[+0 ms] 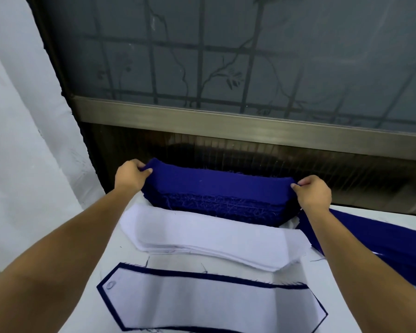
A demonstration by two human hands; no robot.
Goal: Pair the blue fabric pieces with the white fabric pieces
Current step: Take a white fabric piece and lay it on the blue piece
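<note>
Ends of top blue piece in closed pinch grip of left hand and right hand

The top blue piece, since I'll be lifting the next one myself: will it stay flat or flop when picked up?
Probably floppy: the top blue piece, pinched at its ends by the left hand and right hand, curves over the blue stack. Likely light, since a pinch raises it. Frayed threads might snag on layers below.

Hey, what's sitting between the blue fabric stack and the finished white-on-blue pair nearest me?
In the head view, the stack of white fabric pieces lies between the blue stack and the paired piece.
</note>
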